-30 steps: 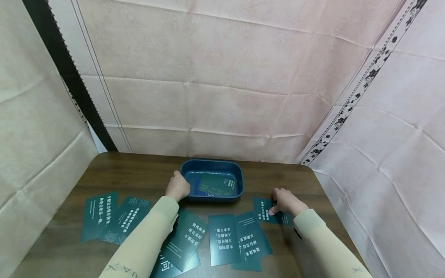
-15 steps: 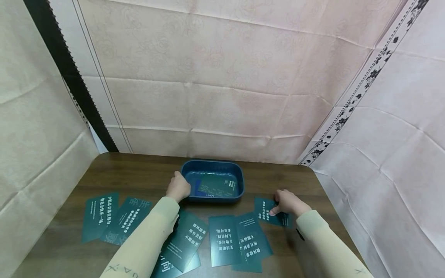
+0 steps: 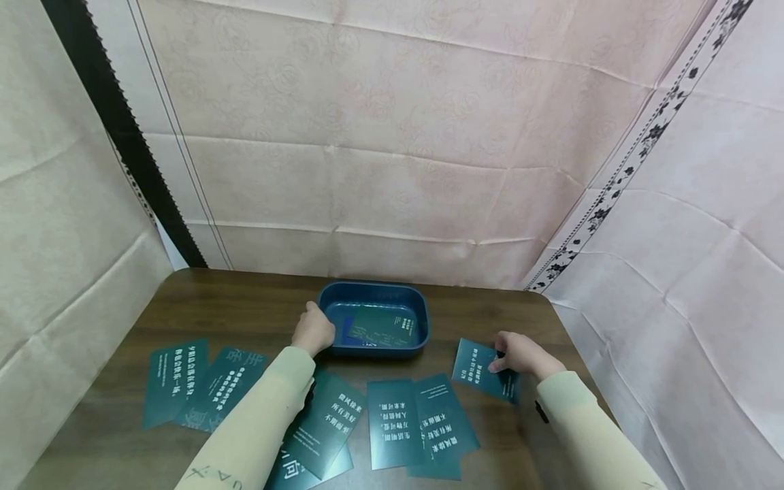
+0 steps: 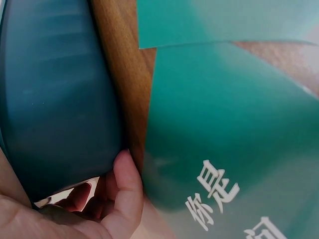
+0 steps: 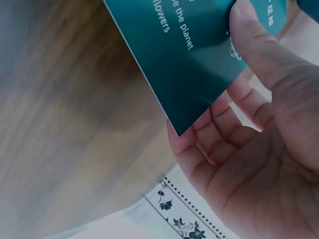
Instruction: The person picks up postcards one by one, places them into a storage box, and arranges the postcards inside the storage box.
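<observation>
My right hand (image 3: 520, 354) pinches a dark green printed card (image 3: 473, 367), thumb on its printed face and fingers beneath, as the right wrist view shows. The card's edge (image 5: 164, 107) stands out past the fingers, tilted over the wooden table. At the left end of a dark blue plastic tray (image 3: 373, 352), my left hand (image 3: 314, 331) grips the wall. In the left wrist view its fingers (image 4: 127, 186) curl at the tray's corner (image 4: 65, 149). Inside the tray lies a green card (image 3: 382, 327) with a bluish one partly hidden under it.
Two green cards (image 3: 177, 381) lie on the table (image 3: 245, 299) at the left. Several more overlap near the front, among them a card (image 3: 392, 422) in the middle and one (image 3: 331, 422) beside the left sleeve. A pale cloth (image 3: 392, 170) hangs behind the table.
My right hand has moved slightly to the right and drawn the card along, which is now tilted and turned. The left hand and the tray stay where they were.
</observation>
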Available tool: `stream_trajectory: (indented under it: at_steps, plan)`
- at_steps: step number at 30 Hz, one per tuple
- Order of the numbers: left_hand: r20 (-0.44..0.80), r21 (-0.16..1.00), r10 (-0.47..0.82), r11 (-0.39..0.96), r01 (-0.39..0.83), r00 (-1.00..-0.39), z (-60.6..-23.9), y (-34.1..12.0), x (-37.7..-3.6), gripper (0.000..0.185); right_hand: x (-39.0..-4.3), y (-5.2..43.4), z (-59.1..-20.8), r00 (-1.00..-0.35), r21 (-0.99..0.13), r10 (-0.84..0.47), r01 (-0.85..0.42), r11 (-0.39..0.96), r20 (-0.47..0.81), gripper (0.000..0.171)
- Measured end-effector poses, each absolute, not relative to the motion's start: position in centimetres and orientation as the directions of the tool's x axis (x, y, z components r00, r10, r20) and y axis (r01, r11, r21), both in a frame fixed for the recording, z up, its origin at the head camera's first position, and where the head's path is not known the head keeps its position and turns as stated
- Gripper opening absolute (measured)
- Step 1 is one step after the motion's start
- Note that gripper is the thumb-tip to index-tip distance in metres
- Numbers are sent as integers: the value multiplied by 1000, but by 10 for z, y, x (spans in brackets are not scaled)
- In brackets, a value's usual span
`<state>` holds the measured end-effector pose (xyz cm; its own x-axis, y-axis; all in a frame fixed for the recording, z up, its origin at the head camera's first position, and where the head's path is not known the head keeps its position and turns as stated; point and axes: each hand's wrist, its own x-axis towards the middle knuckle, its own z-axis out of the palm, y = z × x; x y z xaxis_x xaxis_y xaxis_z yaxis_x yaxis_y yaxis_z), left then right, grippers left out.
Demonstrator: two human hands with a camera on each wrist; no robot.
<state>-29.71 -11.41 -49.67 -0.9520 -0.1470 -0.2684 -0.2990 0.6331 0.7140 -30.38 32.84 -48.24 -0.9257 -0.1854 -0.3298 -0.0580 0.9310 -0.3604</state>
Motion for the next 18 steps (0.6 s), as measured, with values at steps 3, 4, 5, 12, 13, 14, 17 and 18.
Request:
stream_trajectory:
  at_steps: [3, 4, 5, 12, 13, 14, 17, 18]
  plan:
    - [-268, 714, -142, 635, -295, -953, -496, -115, -297, 63, -303, 332, -476, -926, -366, -191, -63, 928, -325, 50]
    - [-268, 715, -142, 634, -296, -953, -496, -115, -297, 63, -303, 333, -475, -926, -362, -195, -70, 929, -322, 46]
    - [-268, 715, -141, 634, -295, -953, -495, -115, -296, 62, -304, 334, -473, -928, -358, -193, -71, 931, -318, 41]
    - [-268, 719, -136, 630, -292, -954, -496, -116, -297, 62, -306, 336, -462, -942, -341, -211, -114, 933, -262, 16]
    - [-268, 719, -137, 630, -293, -954, -496, -116, -297, 62, -305, 336, -460, -945, -344, -216, -123, 931, -247, 14]
    - [-269, 719, -138, 630, -294, -953, -496, -116, -297, 62, -305, 336, -458, -946, -348, -226, -136, 927, -232, 13]
    - [-274, 716, -142, 630, -300, -951, -496, -115, -298, 62, -305, 337, -452, -949, -359, -243, -158, 920, -204, 8]
    - [-276, 715, -144, 630, -303, -950, -496, -115, -298, 62, -305, 337, -451, -950, -364, -243, -159, 917, -196, 7]
